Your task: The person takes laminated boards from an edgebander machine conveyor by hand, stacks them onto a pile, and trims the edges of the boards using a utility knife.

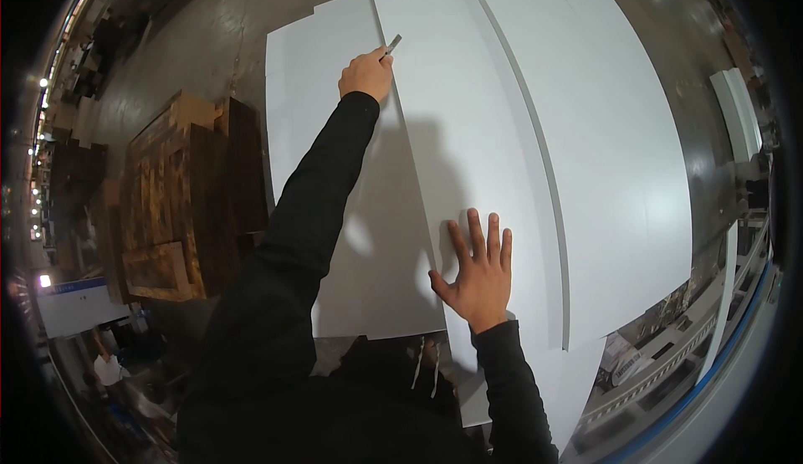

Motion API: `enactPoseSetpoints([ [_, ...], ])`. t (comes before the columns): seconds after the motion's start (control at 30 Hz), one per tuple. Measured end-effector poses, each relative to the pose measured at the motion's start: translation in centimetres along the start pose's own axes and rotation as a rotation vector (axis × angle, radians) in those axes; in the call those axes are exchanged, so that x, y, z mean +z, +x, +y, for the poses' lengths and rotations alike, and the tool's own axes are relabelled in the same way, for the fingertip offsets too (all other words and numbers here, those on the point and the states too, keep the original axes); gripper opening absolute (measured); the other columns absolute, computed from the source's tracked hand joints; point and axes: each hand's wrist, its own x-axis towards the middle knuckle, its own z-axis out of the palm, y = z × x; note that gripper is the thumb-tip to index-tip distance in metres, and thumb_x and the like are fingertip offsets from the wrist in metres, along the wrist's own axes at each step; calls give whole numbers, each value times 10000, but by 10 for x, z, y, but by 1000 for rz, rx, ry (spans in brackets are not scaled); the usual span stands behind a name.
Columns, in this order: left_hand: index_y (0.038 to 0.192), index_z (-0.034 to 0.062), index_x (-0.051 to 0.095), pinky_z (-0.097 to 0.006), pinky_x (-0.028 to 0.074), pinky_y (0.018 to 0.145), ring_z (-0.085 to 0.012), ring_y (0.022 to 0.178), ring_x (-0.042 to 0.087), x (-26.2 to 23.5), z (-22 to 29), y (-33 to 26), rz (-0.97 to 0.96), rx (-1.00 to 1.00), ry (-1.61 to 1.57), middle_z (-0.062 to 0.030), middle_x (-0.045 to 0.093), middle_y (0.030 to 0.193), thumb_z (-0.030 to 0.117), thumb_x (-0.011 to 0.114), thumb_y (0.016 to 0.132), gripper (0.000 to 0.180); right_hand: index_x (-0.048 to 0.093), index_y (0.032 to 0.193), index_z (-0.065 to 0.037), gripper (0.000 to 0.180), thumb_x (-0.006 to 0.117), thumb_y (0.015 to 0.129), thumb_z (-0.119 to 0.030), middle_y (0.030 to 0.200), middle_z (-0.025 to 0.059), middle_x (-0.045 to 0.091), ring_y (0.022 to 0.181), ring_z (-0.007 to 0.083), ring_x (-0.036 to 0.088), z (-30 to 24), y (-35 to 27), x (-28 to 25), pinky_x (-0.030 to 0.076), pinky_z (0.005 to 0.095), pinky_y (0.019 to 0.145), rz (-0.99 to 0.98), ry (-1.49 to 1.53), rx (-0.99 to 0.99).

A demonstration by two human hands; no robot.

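My left hand (365, 76) reaches far forward, its fingers closed around what looks like a utility knife (394, 44), a short grey metal tool whose end sticks out to the upper right. It is at the long left edge of a large white sheet (468, 112), which overlaps a second white sheet (305, 71) on the left. My right hand (481, 276) lies nearer to me on the large sheet, palm down with fingers spread, holding nothing. Its thumb points toward the sheet's left edge. A narrow grey raised edge (535, 133) runs lengthwise to the right of it.
Dark brown wooden or board pieces (180, 205) are stacked on the left. Beyond the sheets is a grey concrete floor (251, 12). At the lower right runs a metal frame with a blue rail (711, 372). Another person's arm and body (107, 364) show at the lower left.
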Motion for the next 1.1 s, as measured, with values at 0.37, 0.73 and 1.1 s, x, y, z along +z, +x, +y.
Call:
enactPoseSetpoints([
  [0.37,1348,257,639,-464,491,1013,-356,1164,628,4,-11,77,24,-11,-8,-101,689,1249,415,501,973,430,498,1492,-244,818,718,741,-480,1619,109,336,1517,398,211,0,6,5,154,580,1221,-39,-1,16],
  [0.73,1339,281,635,-472,500,996,-351,1162,626,7,-21,173,19,13,52,-90,690,1238,406,486,983,405,522,1469,-241,776,714,771,-521,1623,118,320,1530,399,164,-4,10,7,116,589,1224,-139,-45,54],
  [1.1,1297,247,656,-484,515,980,-357,1156,636,18,-38,293,55,113,91,-105,673,1266,405,475,998,384,500,1470,-246,875,797,689,-505,1628,135,294,1541,403,124,1,6,18,106,634,1210,-204,-92,63],
])
